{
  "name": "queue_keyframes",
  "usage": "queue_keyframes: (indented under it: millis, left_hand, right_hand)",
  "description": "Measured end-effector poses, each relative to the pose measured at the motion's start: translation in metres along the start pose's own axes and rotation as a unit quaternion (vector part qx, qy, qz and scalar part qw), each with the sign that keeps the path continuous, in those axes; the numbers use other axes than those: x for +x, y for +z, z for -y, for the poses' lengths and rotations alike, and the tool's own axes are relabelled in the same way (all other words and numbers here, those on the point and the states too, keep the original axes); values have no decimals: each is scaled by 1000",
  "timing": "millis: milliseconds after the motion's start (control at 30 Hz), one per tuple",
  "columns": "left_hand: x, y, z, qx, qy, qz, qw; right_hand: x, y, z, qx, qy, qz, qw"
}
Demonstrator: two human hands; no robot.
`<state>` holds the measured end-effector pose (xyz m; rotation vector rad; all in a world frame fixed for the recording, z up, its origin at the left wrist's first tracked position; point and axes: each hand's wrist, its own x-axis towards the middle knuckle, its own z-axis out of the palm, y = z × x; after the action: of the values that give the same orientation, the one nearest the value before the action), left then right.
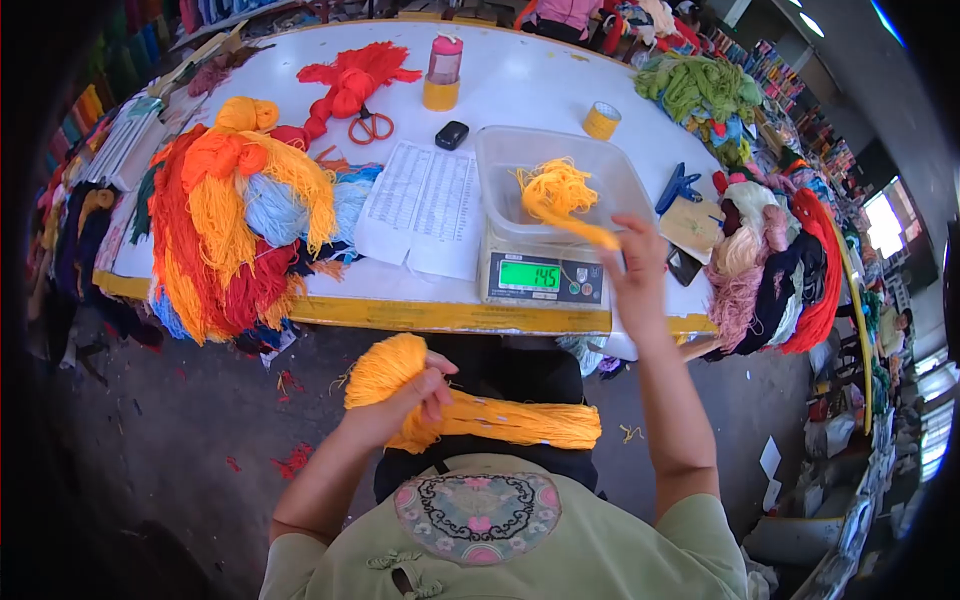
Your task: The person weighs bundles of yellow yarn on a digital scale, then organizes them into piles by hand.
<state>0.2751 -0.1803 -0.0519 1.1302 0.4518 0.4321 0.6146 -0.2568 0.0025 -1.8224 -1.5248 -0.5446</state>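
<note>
My left hand (415, 397) is closed round a thick yellow-orange skein of yarn (520, 420) that lies across my lap, its bulky looped end rising left of the fingers. At the front right corner of a clear plastic tub (625, 185), my right hand (638, 265) has a strand of yellow yarn (575, 228) between thumb and fingers. That strand runs over the rim from a loose yellow tangle (562, 188) in the tub. Under the tub is a digital scale (545, 277) with a lit green display reading about 145.
Left on the table hang red, orange and blue skeins (220, 220). A printed sheet (420, 205), scissors (370, 127), a black device (452, 135), a pink-lidded bottle (444, 70) and a tape roll (602, 120) lie behind. More yarn (770, 250) hangs at the right edge.
</note>
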Motion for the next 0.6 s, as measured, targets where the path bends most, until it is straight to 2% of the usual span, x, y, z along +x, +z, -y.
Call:
queue_keyframes:
  millis: [33,67,100,133,167,200,233,267,333,367,400,433,500,533,600]
  left_hand:
    - [-2,-9,2,19,3,-32,999]
    - [-4,-16,0,35,19,-50,998]
    - [-4,-29,6,56,28,-80,995]
    - [-4,-40,13,78,37,-109,990]
    - [-4,-43,13,125,67,-147,979]
    - [-3,-45,14,172,96,-182,963]
    - [-1,-46,15,147,98,-213,961]
    - [1,-43,12,72,78,-166,980]
    - [4,-36,0,-79,33,-75,993]
    - [13,-26,0,-125,-5,-36,991]
    - [25,-7,2,-111,4,19,994]
    - [36,20,-8,-122,6,73,990]
    - [57,53,1,-227,14,159,961]
    - [63,62,10,-245,23,173,954]
    - [66,73,22,-258,37,183,948]
  right_hand:
    - [2,-31,3,263,235,0,936]
    - [2,-70,6,490,441,-4,752]
    - [-11,-103,-10,571,409,-85,707]
    - [-28,-135,-38,569,388,-212,693]
    - [-52,-181,-58,585,324,-305,678]
    - [-77,-219,-72,468,254,-444,721]
    - [-74,-231,-49,326,246,-578,706]
    - [-71,-237,-26,170,226,-690,666]
    - [-104,-238,-16,139,280,-581,752]
    - [-125,-223,-14,242,311,-412,822]
    - [-101,-178,21,322,373,-377,784]
    - [-100,-147,36,433,408,-266,759]
    - [-102,-92,69,491,484,-57,722]
    - [-100,-75,85,500,465,45,729]
    - [-98,-35,110,532,376,63,756]
